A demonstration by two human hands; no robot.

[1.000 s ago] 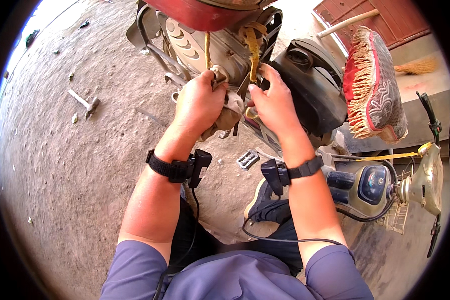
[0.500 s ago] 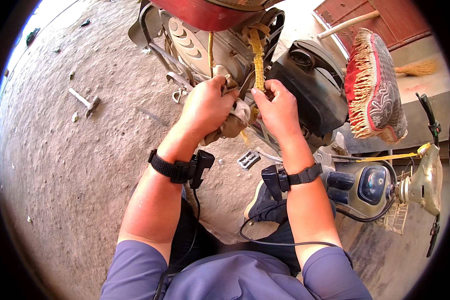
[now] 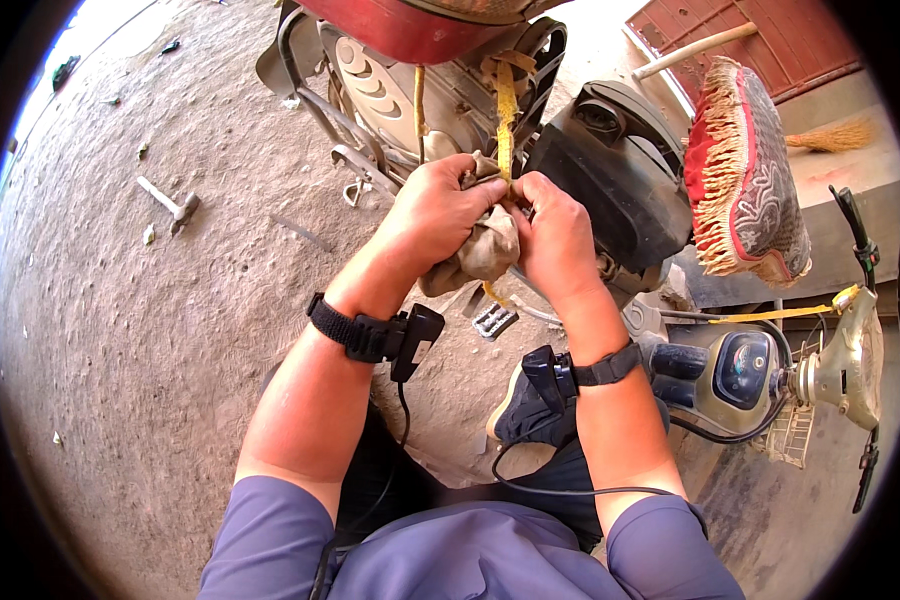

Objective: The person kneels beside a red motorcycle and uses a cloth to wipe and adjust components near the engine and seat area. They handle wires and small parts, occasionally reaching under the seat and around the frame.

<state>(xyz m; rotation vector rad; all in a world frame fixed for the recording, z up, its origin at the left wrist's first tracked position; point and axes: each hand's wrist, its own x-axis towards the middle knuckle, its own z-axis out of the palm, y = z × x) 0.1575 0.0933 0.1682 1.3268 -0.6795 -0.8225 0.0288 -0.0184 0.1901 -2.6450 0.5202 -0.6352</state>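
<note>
In the head view my left hand (image 3: 445,210) is closed on a crumpled khaki cloth bundle (image 3: 490,245). Just right of it, my right hand (image 3: 555,225) has its fingers pinched at a frayed yellow strap (image 3: 505,120), against the cloth; its fingertips are partly hidden. The strap hangs from beneath a red body part (image 3: 410,20) of a dusty vehicle with a pale slotted panel (image 3: 355,75) and a metal frame. A thinner yellow cord (image 3: 420,110) hangs left of the strap. A loose end of yellow strap shows below the bundle.
A hammer (image 3: 168,203) lies on the rough floor at left, and a pedal-like metal piece (image 3: 494,320) below my hands. Rightward are a black plastic part (image 3: 630,180), a fringed cushion (image 3: 755,170), a straw broom (image 3: 830,135) and a handlebar assembly (image 3: 745,370) with cables.
Both hands have come together: my left moved right with the cloth bundle, my right went from higher on the strap down to beside the cloth.
</note>
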